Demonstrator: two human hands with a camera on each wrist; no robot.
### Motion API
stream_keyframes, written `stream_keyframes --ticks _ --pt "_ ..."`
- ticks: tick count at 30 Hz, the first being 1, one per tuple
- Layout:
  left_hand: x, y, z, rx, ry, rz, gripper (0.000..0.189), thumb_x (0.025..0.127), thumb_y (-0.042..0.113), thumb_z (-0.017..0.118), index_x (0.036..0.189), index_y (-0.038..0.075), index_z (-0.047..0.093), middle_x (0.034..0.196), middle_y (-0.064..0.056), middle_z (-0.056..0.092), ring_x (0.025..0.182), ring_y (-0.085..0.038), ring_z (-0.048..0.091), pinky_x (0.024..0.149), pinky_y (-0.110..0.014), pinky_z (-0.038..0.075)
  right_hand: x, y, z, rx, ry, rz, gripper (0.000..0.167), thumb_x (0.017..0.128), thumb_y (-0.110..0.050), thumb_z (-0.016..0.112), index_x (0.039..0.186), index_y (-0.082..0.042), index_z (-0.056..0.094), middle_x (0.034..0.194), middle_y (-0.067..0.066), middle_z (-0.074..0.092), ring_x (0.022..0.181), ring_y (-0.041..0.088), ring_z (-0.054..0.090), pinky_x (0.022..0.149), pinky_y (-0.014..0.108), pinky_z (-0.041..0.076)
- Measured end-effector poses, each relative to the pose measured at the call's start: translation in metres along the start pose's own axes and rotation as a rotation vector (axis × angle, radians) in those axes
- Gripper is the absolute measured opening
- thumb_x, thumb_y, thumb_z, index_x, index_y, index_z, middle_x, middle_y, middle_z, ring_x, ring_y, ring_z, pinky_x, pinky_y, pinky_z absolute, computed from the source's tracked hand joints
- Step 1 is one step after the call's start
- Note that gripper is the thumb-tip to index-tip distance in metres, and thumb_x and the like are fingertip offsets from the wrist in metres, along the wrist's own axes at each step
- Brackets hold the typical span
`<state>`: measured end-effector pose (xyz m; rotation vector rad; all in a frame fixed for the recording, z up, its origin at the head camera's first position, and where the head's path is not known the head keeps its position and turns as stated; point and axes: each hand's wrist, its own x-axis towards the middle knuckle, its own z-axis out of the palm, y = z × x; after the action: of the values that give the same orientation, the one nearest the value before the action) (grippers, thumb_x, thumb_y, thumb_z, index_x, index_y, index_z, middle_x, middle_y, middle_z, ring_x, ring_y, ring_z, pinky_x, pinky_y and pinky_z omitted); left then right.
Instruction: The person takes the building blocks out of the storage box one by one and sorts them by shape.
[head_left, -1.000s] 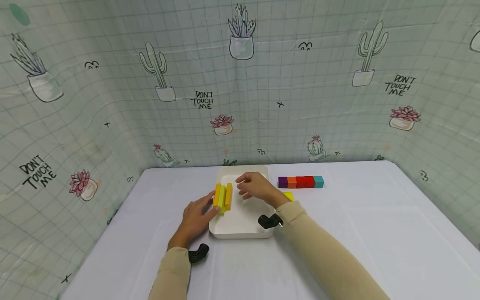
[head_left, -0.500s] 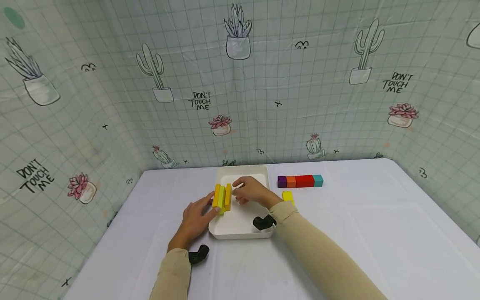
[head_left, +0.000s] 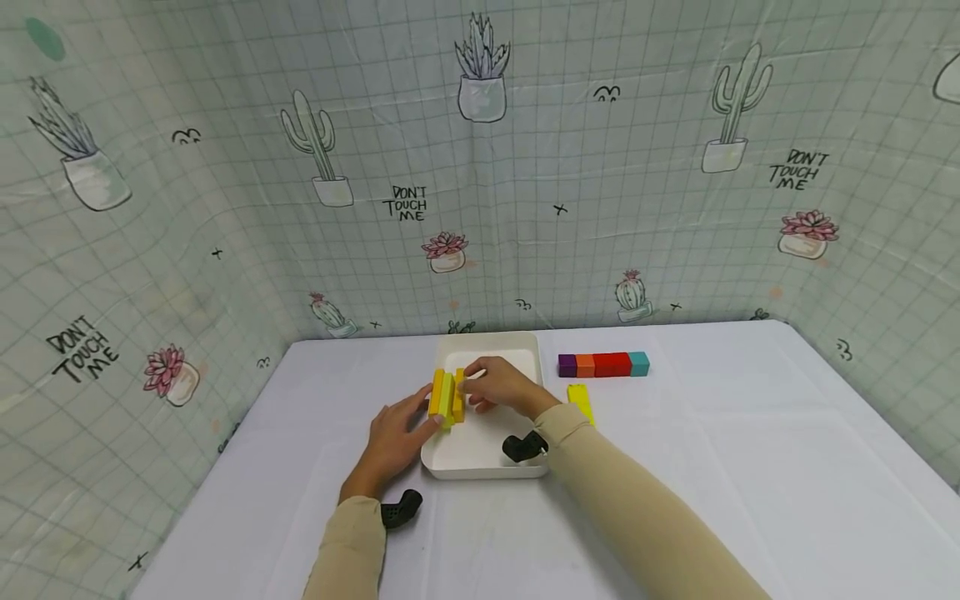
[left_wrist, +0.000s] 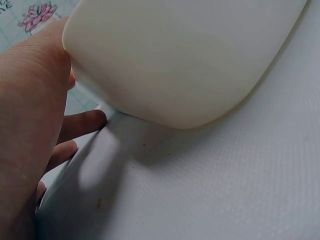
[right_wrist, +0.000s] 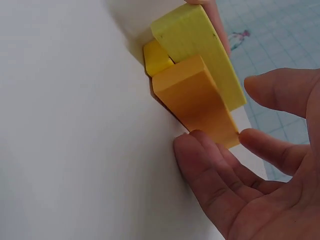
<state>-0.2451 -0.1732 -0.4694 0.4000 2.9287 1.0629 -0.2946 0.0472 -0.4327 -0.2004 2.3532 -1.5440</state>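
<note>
Several yellow and orange wooden blocks lie together along the left side of a white tray (head_left: pixel 483 462). My left hand (head_left: pixel 392 440) is at the tray's left edge, its thumb touching the near end of the lime-yellow block (right_wrist: pixel 212 55). In the left wrist view its other fingers (left_wrist: pixel 82 125) reach down outside the tray wall, fairly straight. My right hand (head_left: pixel 501 385) is over the tray beside the orange block (right_wrist: pixel 195 100). Its fingertips touch that block, while one digit above stays apart from it. A smaller yellow block end (right_wrist: pixel 156 59) shows underneath.
On the table right of the tray stands a row of purple, orange, red (head_left: pixel 612 365) and teal blocks. A yellow block (head_left: pixel 579 398) lies nearer, partly hidden by the right forearm. A patterned cloth (head_left: pixel 525 167) hangs behind the white table (head_left: pixel 712 467).
My right hand has moved left and slightly down to the orange block, uncovering more of the yellow block on the table. The left hand and the blocks look unmoved.
</note>
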Motion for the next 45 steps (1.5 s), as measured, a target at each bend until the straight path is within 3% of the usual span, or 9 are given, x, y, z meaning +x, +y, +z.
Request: stream_keyframes --ticks 5,16,21,30,39,45 --pt "-0.0001 0.0021 -0.0001 0.004 0.0 0.002 0.066 0.099 0.045 0.058 0.157 0.026 0.036 0.151 -0.005 0.05 0.146 -0.033 0.032 0.119 -0.061 0.005 0.0002 -0.0008 0.0024 0.014 0.005 -0.013 0.044 0.092 -0.021 0.072 0.129 -0.003 0.056 0.103 0.012 0.066 0.081 0.021 0.069 0.071 0.03 0.06" --pt "0.0006 0.0023 0.0007 0.018 0.01 -0.002 0.066 0.098 0.045 0.059 0.157 0.025 0.036 0.151 -0.005 0.049 0.145 -0.033 0.033 0.119 -0.061 0.006 0.006 0.0014 0.0078 -0.069 0.058 -0.008 0.058 0.088 -0.015 0.076 0.137 -0.001 0.048 0.092 0.011 0.068 0.072 0.019 0.068 0.068 0.029 0.06" --pt "0.0005 0.002 0.0008 0.022 0.014 -0.003 0.067 0.098 0.046 0.059 0.157 0.025 0.036 0.151 -0.006 0.049 0.145 -0.034 0.033 0.118 -0.062 0.006 0.0055 0.0006 0.008 -0.059 0.034 -0.026 0.063 0.088 -0.011 0.073 0.145 -0.007 0.048 0.09 0.01 0.069 0.075 0.02 0.067 0.069 0.03 0.06" --pt "0.0014 0.0023 -0.0007 0.022 0.015 0.004 0.067 0.098 0.046 0.059 0.157 0.024 0.036 0.151 -0.006 0.049 0.145 -0.035 0.032 0.118 -0.062 0.006 0.0036 0.0006 0.0046 -0.051 -0.005 -0.063 0.046 0.089 -0.011 0.07 0.133 -0.006 0.061 0.096 0.009 0.069 0.08 0.019 0.067 0.07 0.03 0.06" --pt "-0.0006 0.0029 -0.0008 0.002 0.02 0.006 0.066 0.098 0.046 0.059 0.157 0.024 0.038 0.151 -0.006 0.049 0.145 -0.034 0.034 0.119 -0.062 0.006 0.0031 0.0 0.0042 -0.066 0.01 -0.045 0.043 0.089 -0.015 0.071 0.129 -0.004 0.06 0.098 0.009 0.068 0.082 0.02 0.068 0.07 0.029 0.06" --pt "-0.0014 0.0021 -0.0004 -0.003 0.014 -0.003 0.067 0.098 0.046 0.06 0.157 0.024 0.038 0.151 -0.007 0.049 0.145 -0.035 0.033 0.119 -0.061 0.005 0.003 0.0006 0.0056 -0.052 0.038 -0.022 0.041 0.087 -0.011 0.072 0.125 -0.002 0.059 0.099 0.012 0.066 0.079 0.021 0.067 0.069 0.029 0.06"
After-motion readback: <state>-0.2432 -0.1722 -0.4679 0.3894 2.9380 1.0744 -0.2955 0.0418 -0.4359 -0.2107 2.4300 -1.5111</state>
